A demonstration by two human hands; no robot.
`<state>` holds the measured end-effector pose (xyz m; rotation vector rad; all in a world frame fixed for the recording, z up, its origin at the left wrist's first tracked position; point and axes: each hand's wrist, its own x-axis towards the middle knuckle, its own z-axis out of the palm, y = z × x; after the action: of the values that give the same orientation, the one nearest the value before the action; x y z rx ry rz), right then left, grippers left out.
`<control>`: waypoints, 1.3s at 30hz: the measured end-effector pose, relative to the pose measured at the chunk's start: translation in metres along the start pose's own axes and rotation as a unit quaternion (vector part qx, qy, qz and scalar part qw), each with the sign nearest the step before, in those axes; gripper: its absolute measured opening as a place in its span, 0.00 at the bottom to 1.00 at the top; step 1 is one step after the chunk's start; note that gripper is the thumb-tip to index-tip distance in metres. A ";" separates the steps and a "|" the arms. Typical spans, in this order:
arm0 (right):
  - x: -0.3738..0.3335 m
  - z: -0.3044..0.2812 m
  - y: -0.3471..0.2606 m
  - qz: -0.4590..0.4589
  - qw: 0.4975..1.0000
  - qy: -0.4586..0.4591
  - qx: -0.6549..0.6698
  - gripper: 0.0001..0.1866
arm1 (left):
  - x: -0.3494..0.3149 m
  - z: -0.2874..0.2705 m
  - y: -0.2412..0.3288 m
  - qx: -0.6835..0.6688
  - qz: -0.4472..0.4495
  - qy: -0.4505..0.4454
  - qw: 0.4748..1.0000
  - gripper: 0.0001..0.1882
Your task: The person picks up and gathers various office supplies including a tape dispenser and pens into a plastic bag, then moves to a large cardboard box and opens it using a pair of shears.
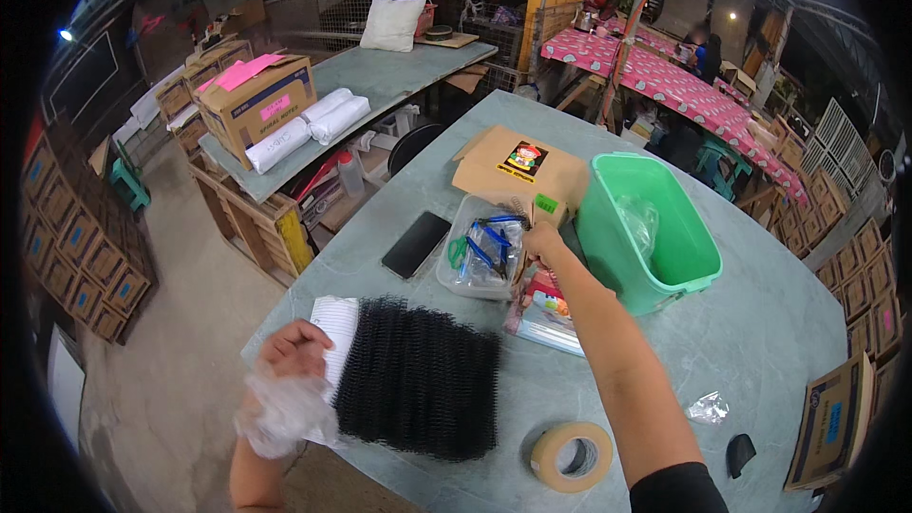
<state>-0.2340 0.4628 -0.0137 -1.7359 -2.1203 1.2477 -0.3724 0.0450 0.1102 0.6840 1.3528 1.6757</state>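
Note:
My left hand (pixel 294 350) is curled at the edge of a white ribbed sheet (pixel 334 325), with crumpled clear plastic (pixel 285 410) bunched about its heel and wrist. What its fingers hold is hidden. Just right of it lies a wide block of black spiral binding coils (pixel 418 380). Stretched far forward, my right hand (pixel 541 241) is closed at a small cardboard box with a green tag (pixel 545 203); its fingertips are hidden. Next to that hand, a clear plastic tub (pixel 454 277) holds blue-handled pliers (pixel 496 239) and a green-handled tool (pixel 458 251).
A green bin (pixel 698 283) with clear plastic inside stands right of the tub. Around are a black phone (pixel 416 244), brown envelope (pixel 480 176), printed packets (pixel 546 323), tape roll (pixel 540 456) and small black piece (pixel 741 454). Stacked cartons (pixel 90 256) and another table (pixel 380 66) lie beyond.

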 end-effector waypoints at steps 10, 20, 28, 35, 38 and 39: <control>-0.003 -0.022 0.018 -0.167 0.959 0.084 -0.212 0.13 | -0.037 0.147 -0.087 0.299 -0.139 -0.522 0.786 0.19; -0.231 -0.109 0.008 -0.194 0.900 -0.067 0.384 0.10 | -0.091 0.212 -0.231 0.497 0.051 -0.363 0.786 0.11; -0.291 -0.119 0.028 -0.183 0.916 -0.055 0.353 0.12 | -0.077 0.205 -0.189 0.437 0.082 -0.493 0.747 0.15; -0.188 -0.041 0.062 -0.309 0.927 0.140 -0.161 0.11 | -0.075 0.132 -0.017 0.523 0.177 -0.456 0.698 0.21; -0.153 0.000 0.040 -0.279 0.932 0.124 -0.194 0.14 | -0.080 0.092 0.038 0.595 0.197 -0.342 0.700 0.20; -0.149 0.011 0.029 -0.279 0.932 0.114 -0.203 0.14 | -0.079 0.077 0.047 0.611 0.203 -0.293 0.707 0.19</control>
<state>-0.1700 0.3288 0.0172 -1.1578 -2.5765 0.4600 -0.2838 0.0120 0.1834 2.1779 1.7501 0.4288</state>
